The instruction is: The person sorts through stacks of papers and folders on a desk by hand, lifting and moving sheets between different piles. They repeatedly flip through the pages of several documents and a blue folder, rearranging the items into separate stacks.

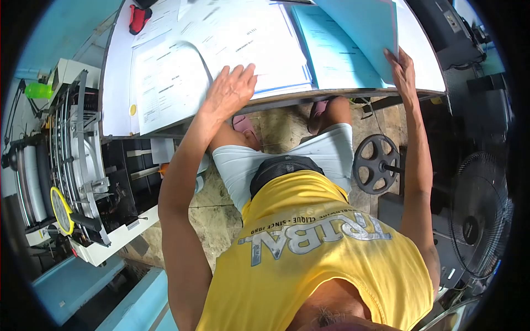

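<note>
My left hand [231, 91] rests with its fingers spread on white printed sheets [265, 52] near the table's front edge. Beside it, another white printed sheet [171, 83] curls up along its right side. My right hand [403, 74] pinches the edge of a light blue sheet [367, 33], which is raised at an angle. Under that raised sheet lies a stack of blue printed sheets [337, 52], right of the white ones.
The white table [419, 66] also bears a red and black object [139, 20] and a small yellow disc [132, 110]. Machinery with rollers [83, 160] stands left. A black handwheel [376, 164] is under the table's right side, with a black fan [477, 215] farther right.
</note>
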{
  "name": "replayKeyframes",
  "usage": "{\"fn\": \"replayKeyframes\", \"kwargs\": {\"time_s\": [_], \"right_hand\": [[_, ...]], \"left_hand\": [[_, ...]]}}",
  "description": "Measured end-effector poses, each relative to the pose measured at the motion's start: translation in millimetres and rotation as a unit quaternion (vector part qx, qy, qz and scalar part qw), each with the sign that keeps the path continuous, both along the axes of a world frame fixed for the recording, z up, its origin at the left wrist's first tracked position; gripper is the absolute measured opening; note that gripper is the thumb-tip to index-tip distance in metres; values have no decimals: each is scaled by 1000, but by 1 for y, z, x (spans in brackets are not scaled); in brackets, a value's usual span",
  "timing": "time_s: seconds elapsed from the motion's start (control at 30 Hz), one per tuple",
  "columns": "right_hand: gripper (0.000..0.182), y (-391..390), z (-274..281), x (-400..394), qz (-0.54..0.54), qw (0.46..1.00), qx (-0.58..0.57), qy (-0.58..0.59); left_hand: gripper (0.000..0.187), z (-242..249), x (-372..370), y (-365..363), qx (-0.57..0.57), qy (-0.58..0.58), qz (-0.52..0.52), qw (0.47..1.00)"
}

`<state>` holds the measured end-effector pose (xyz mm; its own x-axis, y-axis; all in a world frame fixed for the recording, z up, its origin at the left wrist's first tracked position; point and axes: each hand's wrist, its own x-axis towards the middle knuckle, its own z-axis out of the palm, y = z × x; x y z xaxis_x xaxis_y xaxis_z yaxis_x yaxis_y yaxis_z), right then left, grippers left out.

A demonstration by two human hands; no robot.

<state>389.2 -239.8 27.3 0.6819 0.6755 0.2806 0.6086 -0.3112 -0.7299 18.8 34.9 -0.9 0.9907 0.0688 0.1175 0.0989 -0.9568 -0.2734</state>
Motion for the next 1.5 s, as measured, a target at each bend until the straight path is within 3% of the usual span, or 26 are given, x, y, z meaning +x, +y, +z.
{"fn": "replayKeyframes", "kwargs": {"time_s": [0.13, 0.33, 0.37, 0.4, 0.43, 0.47, 0.5, 0.57, 0.6, 0.63, 0.7, 0.83, 1.03, 1.07, 1.1, 1.2, 1.27, 1.37, 1.5], "right_hand": [[38, 25, 7, 5, 14, 997, 49, -59], [19, 119, 0, -2, 1, 982, 133, -135], [20, 125, 55, -57, -12, 979, -42, -198], [21, 138, 46, -67, 60, 968, 59, -235], [40, 149, 25, -67, 91, 932, 4, -351], [37, 154, 27, -96, 111, 926, -16, -359], [48, 159, 18, -116, 154, 910, -8, -384], [48, 157, 9, -154, 249, 890, -79, -372], [25, 154, -8, -164, 270, 867, -59, -414], [17, 146, -15, -174, 303, 853, -98, -413], [15, 135, -21, -186, 308, 839, -100, -438], [18, 126, -8, -179, 328, 870, -99, -355], [24, 143, -10, -175, 312, 871, -127, -358], [25, 146, -2, -173, 319, 856, -199, -353], [21, 150, 3, -172, 323, 836, -164, -412], [12, 165, 22, -162, 315, 753, -80, -572], [13, 167, 51, -146, 315, 700, -52, -639], [23, 140, 85, -117, 325, 671, -73, -662], [42, 82, 62, -56, 286, 699, -94, -649]], "left_hand": [[32, -11, -20, -7, 6, -25, -6, 1000], [29, -33, -28, -17, -10, -115, -33, 993], [28, -40, -28, -18, -3, -124, -41, 991], [22, -47, -29, -17, 26, -137, -48, 989], [20, -49, -30, -18, 17, -147, -50, 988], [18, -50, -31, -19, 9, -157, -52, 986], [16, -50, -32, -19, 2, -166, -53, 985], [13, -45, -31, -23, -3, -185, -46, 982], [12, -43, -30, -25, -6, -195, -41, 980], [11, -43, -32, -26, -37, -193, -17, 980], [9, -40, -33, -31, -103, -188, 28, 976], [9, -13, -30, -30, -98, -239, 43, 965], [19, 18, -14, -46, 51, -360, 1, 931], [20, 19, -10, -58, 55, -382, -20, 922], [20, 19, -5, -70, 61, -404, -38, 912], [19, 6, 23, -113, -1, -324, -142, 935], [30, -7, 55, -128, -56, -265, -173, 947], [46, -21, 102, -131, -90, -221, -123, 963], [46, -49, 133, -129, -62, -205, -56, 975]]}}
